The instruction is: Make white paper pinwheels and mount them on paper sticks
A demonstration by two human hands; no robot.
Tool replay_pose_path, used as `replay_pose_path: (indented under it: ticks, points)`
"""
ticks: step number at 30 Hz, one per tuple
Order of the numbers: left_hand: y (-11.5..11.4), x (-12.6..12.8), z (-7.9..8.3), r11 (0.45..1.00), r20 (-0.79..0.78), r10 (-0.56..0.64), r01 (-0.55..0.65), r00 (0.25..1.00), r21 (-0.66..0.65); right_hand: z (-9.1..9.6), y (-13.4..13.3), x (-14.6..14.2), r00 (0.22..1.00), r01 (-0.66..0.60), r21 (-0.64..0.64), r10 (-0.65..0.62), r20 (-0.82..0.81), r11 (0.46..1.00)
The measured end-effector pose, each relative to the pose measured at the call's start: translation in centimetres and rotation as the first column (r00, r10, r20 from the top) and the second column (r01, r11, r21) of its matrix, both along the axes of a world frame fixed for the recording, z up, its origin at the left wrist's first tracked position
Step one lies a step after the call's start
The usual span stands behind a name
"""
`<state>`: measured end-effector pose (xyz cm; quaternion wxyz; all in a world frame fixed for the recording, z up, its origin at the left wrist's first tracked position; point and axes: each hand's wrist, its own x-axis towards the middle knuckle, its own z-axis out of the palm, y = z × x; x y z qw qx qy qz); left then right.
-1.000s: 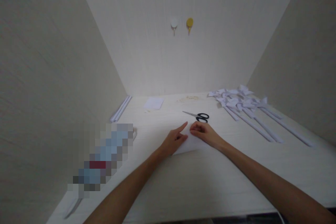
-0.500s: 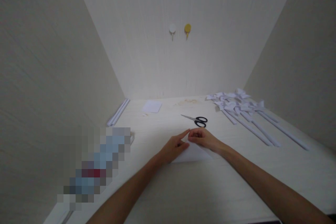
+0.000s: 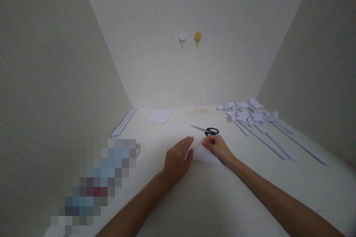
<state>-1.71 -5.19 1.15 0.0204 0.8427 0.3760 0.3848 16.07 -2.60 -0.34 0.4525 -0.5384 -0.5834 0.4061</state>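
A white sheet of paper (image 3: 204,154) lies on the table between my two hands, its left end partly hidden. My left hand (image 3: 178,158) rests beside that end, fingers stretched out and thumb apart; whether it presses on the paper is hard to see. With thumb and fingers pinched together, my right hand (image 3: 218,149) grips the paper's upper edge. Just beyond my right hand lie scissors (image 3: 205,130) with black handles, the blades pointing left.
White paper flowers on rolled paper stems (image 3: 267,137) are heaped at the right. A square of paper (image 3: 160,116) lies at the back, and paper tubes (image 3: 124,123) lie along the left wall. Two hooks (image 3: 197,37) hang on the back wall. A blurred-out object (image 3: 97,177) stands at the left.
My left hand has drawn back from the paper's top corner, its fingers straightening. My right hand still pinches the paper, whose lower edge has shifted up. The view has tilted slightly.
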Motion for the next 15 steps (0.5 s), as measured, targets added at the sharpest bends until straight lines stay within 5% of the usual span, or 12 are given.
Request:
replay_pose_path:
  ticks: [4, 15]
  points:
    - [-1.4, 1.1, -0.1, 0.963, -0.201, -0.148, 0.187, 0.968, 0.192, 0.1, 0.2, -0.1, 0.994, 0.041, 0.044, -0.045, 0.098, 0.998]
    - [-3.3, 2.9, -0.7, 0.97, -0.493, -0.162, 0.047, 0.855, -0.236, -0.2, 0.7, 0.1, 0.941, 0.045, 0.111, -0.079, 0.33, 0.993]
